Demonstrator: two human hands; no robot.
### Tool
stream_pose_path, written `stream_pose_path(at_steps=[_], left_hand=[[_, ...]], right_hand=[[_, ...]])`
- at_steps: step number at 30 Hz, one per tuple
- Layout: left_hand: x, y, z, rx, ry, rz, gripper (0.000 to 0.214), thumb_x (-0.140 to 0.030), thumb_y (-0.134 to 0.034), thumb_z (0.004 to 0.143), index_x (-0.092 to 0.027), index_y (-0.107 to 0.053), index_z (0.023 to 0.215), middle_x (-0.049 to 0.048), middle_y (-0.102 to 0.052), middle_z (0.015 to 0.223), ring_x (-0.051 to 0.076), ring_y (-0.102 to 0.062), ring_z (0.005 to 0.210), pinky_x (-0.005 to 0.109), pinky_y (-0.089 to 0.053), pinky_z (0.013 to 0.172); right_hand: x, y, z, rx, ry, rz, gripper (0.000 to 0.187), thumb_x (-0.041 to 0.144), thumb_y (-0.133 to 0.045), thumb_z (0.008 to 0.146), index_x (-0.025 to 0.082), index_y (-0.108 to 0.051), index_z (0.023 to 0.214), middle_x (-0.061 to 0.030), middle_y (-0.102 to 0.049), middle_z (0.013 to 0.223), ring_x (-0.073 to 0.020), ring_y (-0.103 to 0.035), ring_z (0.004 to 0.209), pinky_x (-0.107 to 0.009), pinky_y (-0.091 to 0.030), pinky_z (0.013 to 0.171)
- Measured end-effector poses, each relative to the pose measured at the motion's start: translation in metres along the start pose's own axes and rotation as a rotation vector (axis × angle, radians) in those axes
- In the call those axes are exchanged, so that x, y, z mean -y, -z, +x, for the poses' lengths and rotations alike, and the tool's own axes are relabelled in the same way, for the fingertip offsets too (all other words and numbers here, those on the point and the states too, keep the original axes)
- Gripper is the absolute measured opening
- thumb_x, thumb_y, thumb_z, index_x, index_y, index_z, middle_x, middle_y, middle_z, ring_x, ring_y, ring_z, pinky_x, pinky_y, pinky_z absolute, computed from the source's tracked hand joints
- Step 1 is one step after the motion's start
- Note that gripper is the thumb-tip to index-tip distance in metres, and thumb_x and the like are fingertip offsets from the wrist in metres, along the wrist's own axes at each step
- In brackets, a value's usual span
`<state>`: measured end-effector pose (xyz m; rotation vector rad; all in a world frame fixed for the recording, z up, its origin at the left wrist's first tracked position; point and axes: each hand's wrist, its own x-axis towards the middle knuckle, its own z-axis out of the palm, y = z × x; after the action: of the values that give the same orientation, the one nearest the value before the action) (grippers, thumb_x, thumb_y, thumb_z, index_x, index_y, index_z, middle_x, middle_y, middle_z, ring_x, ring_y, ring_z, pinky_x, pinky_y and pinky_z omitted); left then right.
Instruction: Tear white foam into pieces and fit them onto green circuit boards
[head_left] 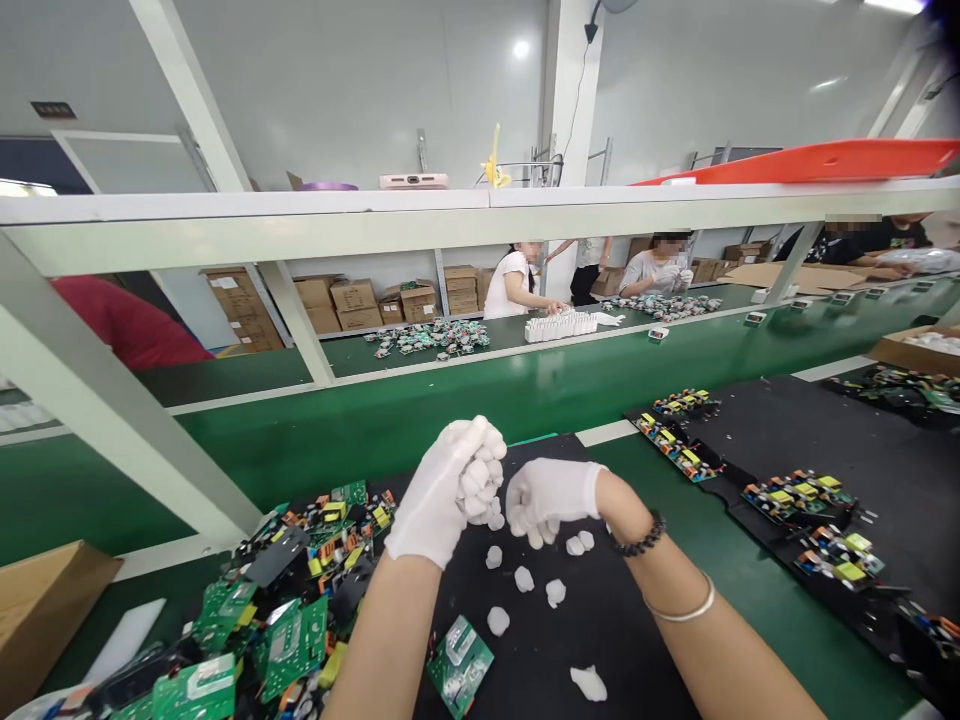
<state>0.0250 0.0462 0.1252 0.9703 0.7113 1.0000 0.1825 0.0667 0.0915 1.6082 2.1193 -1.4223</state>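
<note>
Lumps of white material sit bunched in the white-gloved left hand, whose fingers and thumb grip them; the glove covers the left side of the bunch, so their number cannot be told. One lump shows just under it, and whether it is held or lies lower is unclear. Close by on the right, the white-gloved right hand has its fingers curled inward; the fingertips are partly hidden, and I cannot tell whether it pinches anything.

Below both, loose lumps lie scattered on a black mat, the nearest one irregular and pointed. A single circuit board rests at the near end, beside the left forearm. That forearm covers part of a heap of circuit boards on the left, which the near edge cuts off, as the left edge does a cardboard box.

Right, across a strip of green surface, stand component assemblies, the nearest running out of view. Far off, a shelf beam hides parts of several people.
</note>
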Motion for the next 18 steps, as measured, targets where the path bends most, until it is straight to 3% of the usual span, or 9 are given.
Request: stream_pose_path(at_steps=[2, 6, 11, 13, 16, 18], left_hand=[[0.0, 0.001, 0.003, -0.002, 0.021, 0.088, 0.035, -0.047, -0.062, 0.073, -0.016, -0.047, 0.063, -0.0048, -0.037, 0.047, 0.005, -0.039, 0.038, 0.015, -0.031, 0.035], [0.001, 0.003, 0.006, -0.007, 0.038, 0.147, 0.039, -0.051, -0.062, 0.071, -0.018, -0.045, 0.061, -0.0048, -0.036, 0.042, 0.009, -0.043, 0.037, 0.018, -0.033, 0.034], [0.003, 0.002, 0.003, -0.074, 0.017, 0.249, 0.038, -0.053, -0.062, 0.069, -0.017, -0.051, 0.066, -0.0039, -0.042, 0.044, 0.007, -0.041, 0.034, 0.018, -0.031, 0.033], [0.003, -0.002, -0.001, -0.04, 0.032, 0.289, 0.039, -0.055, -0.058, 0.072, -0.016, -0.053, 0.071, -0.0023, -0.047, 0.049, 0.007, -0.042, 0.035, 0.018, -0.032, 0.033], [0.002, -0.008, -0.008, 0.014, 0.06, 0.317, 0.038, -0.054, -0.05, 0.078, -0.019, -0.056, 0.09, 0.0003, -0.055, 0.062, 0.009, -0.049, 0.04, 0.019, -0.034, 0.036], [0.003, -0.012, -0.012, 0.072, 0.071, 0.309, 0.037, -0.047, -0.05, 0.08, -0.025, -0.05, 0.11, -0.0002, -0.058, 0.069, 0.01, -0.054, 0.045, 0.019, -0.037, 0.039]], right_hand=[[-0.001, 0.003, -0.013, -0.033, 0.047, 0.018, 0.026, 0.035, -0.06, 0.078, 0.014, -0.065, 0.092, -0.0011, -0.065, 0.073, -0.0074, -0.056, 0.056, -0.018, -0.046, 0.055], [-0.009, 0.005, -0.034, -0.036, -0.048, -0.021, 0.02, 0.03, -0.068, 0.061, 0.011, -0.07, 0.066, -0.0026, -0.06, 0.048, -0.0104, -0.05, 0.04, -0.02, -0.037, 0.04], [-0.008, 0.002, -0.066, -0.121, -0.047, 0.006, 0.031, 0.043, -0.069, 0.06, 0.012, -0.067, 0.056, -0.0057, -0.062, 0.051, -0.0123, -0.053, 0.04, -0.021, -0.038, 0.039], [0.0, 0.001, -0.079, -0.271, 0.057, 0.069, 0.035, 0.049, -0.067, 0.064, 0.014, -0.068, 0.067, -0.0055, -0.065, 0.056, -0.0116, -0.052, 0.039, -0.022, -0.039, 0.039], [0.014, 0.001, -0.088, -0.624, 0.299, 0.144, 0.039, 0.045, -0.064, 0.071, 0.02, -0.063, 0.1, -0.002, -0.068, 0.069, -0.012, -0.055, 0.048, -0.023, -0.043, 0.046], [0.021, 0.001, -0.088, -0.804, 0.43, 0.143, 0.032, 0.037, -0.062, 0.074, 0.021, -0.061, 0.102, -0.0008, -0.068, 0.074, -0.013, -0.059, 0.058, -0.024, -0.046, 0.055]])
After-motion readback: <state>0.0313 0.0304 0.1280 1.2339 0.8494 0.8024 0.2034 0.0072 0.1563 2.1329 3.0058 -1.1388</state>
